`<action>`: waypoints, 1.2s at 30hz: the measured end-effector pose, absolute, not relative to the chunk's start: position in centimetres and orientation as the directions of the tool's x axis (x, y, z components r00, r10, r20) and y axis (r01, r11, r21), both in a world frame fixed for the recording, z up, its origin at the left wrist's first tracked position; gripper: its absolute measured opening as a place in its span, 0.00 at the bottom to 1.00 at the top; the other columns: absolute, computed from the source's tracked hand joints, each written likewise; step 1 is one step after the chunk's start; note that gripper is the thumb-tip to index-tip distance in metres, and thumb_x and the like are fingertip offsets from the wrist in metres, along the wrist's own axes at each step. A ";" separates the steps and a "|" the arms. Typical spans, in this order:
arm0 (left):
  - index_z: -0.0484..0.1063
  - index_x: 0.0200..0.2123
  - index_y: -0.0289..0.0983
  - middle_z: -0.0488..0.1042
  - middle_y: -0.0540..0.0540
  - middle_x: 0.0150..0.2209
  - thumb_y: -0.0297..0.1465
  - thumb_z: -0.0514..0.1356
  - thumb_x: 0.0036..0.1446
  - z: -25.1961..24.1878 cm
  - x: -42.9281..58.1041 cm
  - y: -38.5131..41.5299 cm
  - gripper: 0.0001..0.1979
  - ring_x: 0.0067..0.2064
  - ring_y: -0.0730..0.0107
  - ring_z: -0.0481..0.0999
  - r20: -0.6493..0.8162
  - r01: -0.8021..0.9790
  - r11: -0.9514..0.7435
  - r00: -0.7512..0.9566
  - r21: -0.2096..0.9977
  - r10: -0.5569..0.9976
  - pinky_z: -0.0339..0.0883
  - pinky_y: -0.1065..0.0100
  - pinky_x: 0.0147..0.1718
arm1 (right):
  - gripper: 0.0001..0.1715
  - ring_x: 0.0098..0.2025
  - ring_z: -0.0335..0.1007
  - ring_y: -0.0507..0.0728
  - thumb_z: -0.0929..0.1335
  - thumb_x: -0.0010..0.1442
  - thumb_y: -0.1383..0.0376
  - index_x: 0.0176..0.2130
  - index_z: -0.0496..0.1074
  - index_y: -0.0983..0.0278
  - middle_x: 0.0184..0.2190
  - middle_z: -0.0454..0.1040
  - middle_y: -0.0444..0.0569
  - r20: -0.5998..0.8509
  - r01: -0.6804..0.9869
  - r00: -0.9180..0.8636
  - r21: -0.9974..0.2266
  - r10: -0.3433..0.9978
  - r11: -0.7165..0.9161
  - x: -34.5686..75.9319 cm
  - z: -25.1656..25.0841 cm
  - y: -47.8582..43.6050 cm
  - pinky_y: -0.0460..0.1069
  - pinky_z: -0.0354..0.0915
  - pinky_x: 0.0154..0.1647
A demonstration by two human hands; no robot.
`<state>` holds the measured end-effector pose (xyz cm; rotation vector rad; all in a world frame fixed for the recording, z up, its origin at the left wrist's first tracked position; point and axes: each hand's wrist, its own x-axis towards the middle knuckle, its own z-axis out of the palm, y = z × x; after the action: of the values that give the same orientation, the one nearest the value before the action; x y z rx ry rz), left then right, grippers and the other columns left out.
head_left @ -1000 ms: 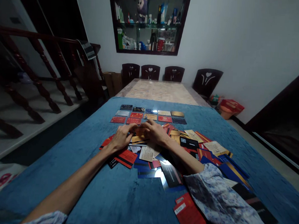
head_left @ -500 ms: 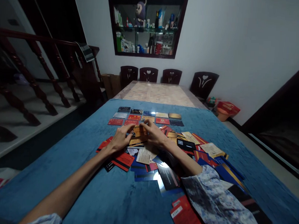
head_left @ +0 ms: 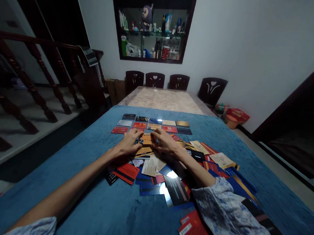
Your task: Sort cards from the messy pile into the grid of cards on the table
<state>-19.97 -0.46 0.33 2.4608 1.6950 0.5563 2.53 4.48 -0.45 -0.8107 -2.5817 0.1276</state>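
A golden-yellow card [head_left: 146, 139] with a dark figure at its left stands between my two hands, its printed face towards me. My left hand [head_left: 129, 142] is closed on its left edge, thumb and fingertips bent round it. My right hand [head_left: 164, 142] pinches the right edge, the fingers partly hiding the corner. Just below lies another yellow card [head_left: 144, 152] with a dark stripe. Beyond my fingers, cards lie in rows, among them a yellow card [head_left: 154, 127] and a red card [head_left: 119, 130]. A loose heap of cards spreads under and beside my right forearm.
Red cards [head_left: 127, 173], blue cards [head_left: 151, 189] and a large black card [head_left: 176, 189] overlap in the heap. More red cards [head_left: 196, 231] lie near my right sleeve. The blue cloth [head_left: 88, 198] covers the near table; chairs [head_left: 155, 81] stand at its far end.
The yellow card has tipped up, showing its face more plainly. Both hands have shifted slightly around it, and the camera view has tilted a little.
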 end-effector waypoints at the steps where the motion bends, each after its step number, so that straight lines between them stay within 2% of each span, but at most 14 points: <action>1: 0.69 0.56 0.39 0.70 0.40 0.51 0.31 0.61 0.52 0.6 -19.7 -0.3 0.25 0.54 0.51 0.68 0.229 0.888 -0.375 0.320 0.266 0.919 0.64 0.50 0.50 | 0.10 0.44 0.64 0.57 0.71 0.57 0.66 0.41 0.71 0.65 0.42 0.68 0.53 0.366 0.531 -0.738 -0.204 0.567 0.823 2.7 -0.4 4.6 0.51 0.65 0.46; 6: 0.71 0.52 0.40 0.69 0.40 0.52 0.30 0.62 0.51 1.5 -18.4 1.5 0.23 0.55 0.48 0.65 0.179 0.905 -0.376 0.343 0.198 0.922 0.63 0.50 0.50 | 0.05 0.41 0.65 0.56 0.68 0.58 0.69 0.38 0.71 0.66 0.40 0.69 0.54 0.352 0.562 -0.736 -0.157 0.578 0.812 3.2 -0.1 5.7 0.50 0.65 0.44; 15: 0.72 0.48 0.41 0.70 0.40 0.53 0.29 0.64 0.51 1.4 -17.7 5.6 0.19 0.56 0.47 0.62 0.144 0.904 -0.398 0.378 0.154 0.915 0.61 0.49 0.50 | 0.10 0.41 0.68 0.56 0.66 0.59 0.71 0.41 0.74 0.67 0.41 0.72 0.55 0.291 0.610 -0.727 -0.141 0.622 0.779 3.6 0.3 8.8 0.49 0.65 0.43; 20: 0.73 0.48 0.41 0.70 0.40 0.52 0.27 0.61 0.51 1.4 -17.3 7.9 0.18 0.56 0.46 0.61 0.145 0.910 -0.392 0.373 0.136 0.916 0.59 0.47 0.50 | 0.09 0.41 0.69 0.57 0.67 0.57 0.72 0.39 0.76 0.68 0.38 0.74 0.55 0.263 0.625 -0.731 -0.113 0.630 0.772 3.5 0.9 10.8 0.49 0.64 0.44; 27: 0.72 0.46 0.40 0.70 0.37 0.51 0.28 0.59 0.51 1.3 -17.0 11.1 0.17 0.57 0.44 0.60 0.086 0.932 -0.356 0.350 0.069 0.933 0.58 0.47 0.49 | 0.11 0.44 0.73 0.58 0.68 0.59 0.69 0.42 0.77 0.67 0.41 0.76 0.57 0.110 0.724 -0.679 -0.062 0.726 0.687 2.8 1.9 13.0 0.46 0.63 0.43; 36: 0.73 0.37 0.37 0.71 0.36 0.49 0.27 0.59 0.50 0.9 -16.4 12.9 0.09 0.56 0.42 0.61 0.023 0.938 -0.341 0.340 0.062 0.940 0.58 0.45 0.48 | 0.14 0.45 0.75 0.59 0.68 0.61 0.63 0.46 0.78 0.64 0.47 0.77 0.57 0.058 0.785 -0.620 0.019 0.783 0.620 2.4 1.4 14.4 0.46 0.64 0.39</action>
<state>-16.36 12.88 0.93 2.5408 1.7811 0.0850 2.39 14.41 1.37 -1.3494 -2.7877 -0.0649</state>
